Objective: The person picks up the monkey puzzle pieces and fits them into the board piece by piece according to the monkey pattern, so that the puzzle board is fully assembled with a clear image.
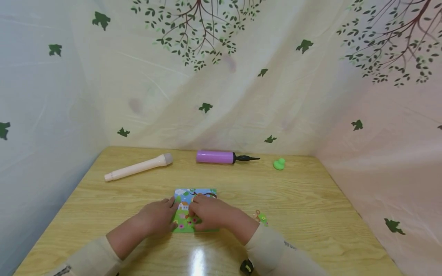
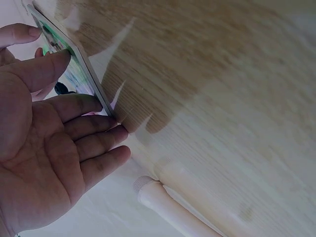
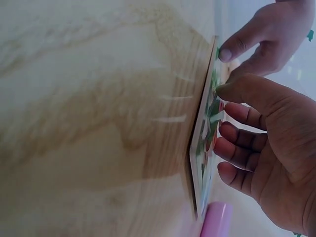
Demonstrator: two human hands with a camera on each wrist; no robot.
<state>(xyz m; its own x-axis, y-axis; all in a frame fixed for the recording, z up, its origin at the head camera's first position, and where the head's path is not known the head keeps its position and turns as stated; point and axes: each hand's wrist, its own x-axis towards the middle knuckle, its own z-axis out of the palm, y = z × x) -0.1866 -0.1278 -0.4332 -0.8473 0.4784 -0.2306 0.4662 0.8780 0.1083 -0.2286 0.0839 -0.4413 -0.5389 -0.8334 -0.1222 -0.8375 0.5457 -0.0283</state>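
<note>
A thin picture board (image 1: 184,228), a jigsaw-like scene of a house, grass, flowers and blue sky, lies flat on the table. My left hand (image 1: 159,216) rests at its left edge; fingertips and thumb touch that edge, with the fingers fairly straight in the left wrist view. Over the board's right half is my right hand (image 1: 212,212). Its thumb (image 3: 232,91) and loosely bent fingers touch the printed face, and no held thing shows between them. The right hand hides part of the picture. A small green piece with a yellow flower (image 1: 263,218) lies beside my right forearm.
Along the back of the wooden table (image 1: 304,199) lie a pale microphone-shaped stick (image 1: 138,168), a purple hand pump (image 1: 215,157) with a black nozzle, and a green toy duck (image 1: 279,164). A small dark object (image 1: 246,266) sits by the right sleeve. Printed cloth surrounds the table.
</note>
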